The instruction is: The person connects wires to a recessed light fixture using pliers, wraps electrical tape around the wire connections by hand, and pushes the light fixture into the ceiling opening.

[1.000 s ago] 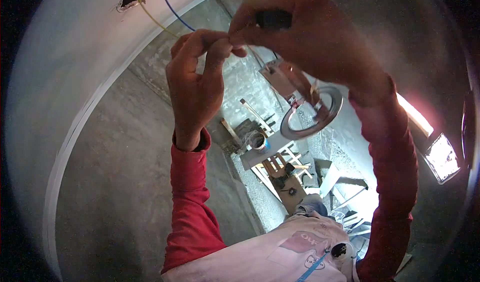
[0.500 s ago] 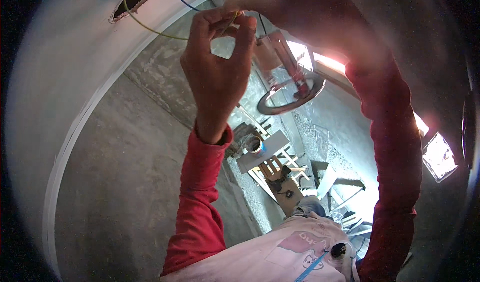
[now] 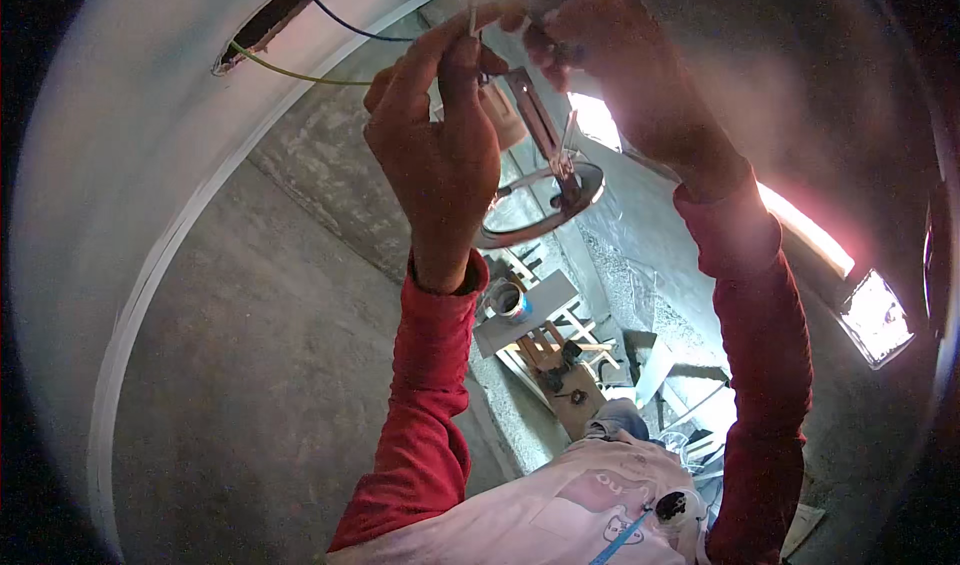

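Observation:
My left hand (image 3: 440, 145) is raised at the ceiling, fingertips pinched on a thin wire (image 3: 474, 17). My right hand (image 3: 630, 80) is beside it on the right, fingers curled round something dark that I cannot make out. A yellow-green wire (image 3: 292, 73) and a blue wire (image 3: 355, 29) run out of a cut-out hole (image 3: 270, 20) in the white ceiling toward my hands, their far parts partly hidden. Below my fingers hangs a fitting with a metal ring (image 3: 535, 233), a bracket (image 3: 535, 115) and a pale box (image 3: 500, 115).
Far below, a grey board (image 3: 555, 300) holds a bucket (image 3: 508, 305) among wooden slats, with tools (image 3: 565, 385) nearby. My shirt and legs show at the lower edge. Concrete walls (image 3: 250, 315) surround the space, with bright openings (image 3: 878, 320) at the right.
My left hand has moved up and right. My right hand's fingers have separated a little from the left's, its wrist shifting left. The hanging fitting has swung left and up.

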